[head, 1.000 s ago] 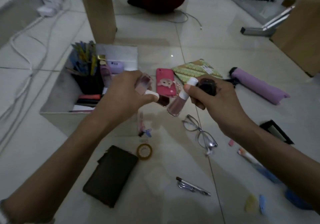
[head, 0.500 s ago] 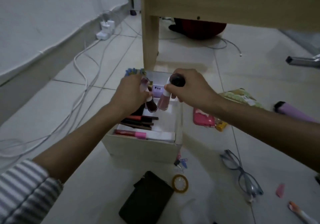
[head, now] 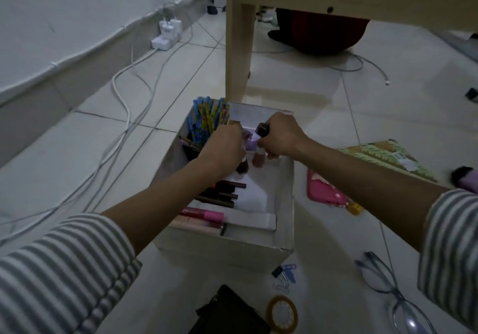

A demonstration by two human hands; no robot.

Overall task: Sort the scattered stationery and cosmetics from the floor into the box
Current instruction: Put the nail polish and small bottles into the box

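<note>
Both my hands reach into the white cardboard box (head: 232, 252) on the tiled floor. My left hand (head: 223, 146) is closed around a dark brown cosmetic bottle (head: 241, 168) that points down into the box. My right hand (head: 280, 137) grips a pink bottle (head: 258, 160) and a dark round-capped item (head: 262, 129). Inside the box lie dark pencils (head: 222, 194), a pink tube (head: 204, 214) and a white divider strip; blue pens (head: 207, 119) stand at its back left corner.
On the floor lie a pink phone case (head: 324, 191), a green patterned booklet (head: 382, 156), glasses (head: 393, 297), a tape roll (head: 282, 314), clips (head: 283, 276) and a black wallet (head: 230, 313). A wooden table leg (head: 239, 49) stands behind the box. Cables (head: 134, 116) run along the left wall.
Both hands carried the bottles from above the floor into the box and now hold them lower, near its far end. The view has shifted up toward the box and wall.
</note>
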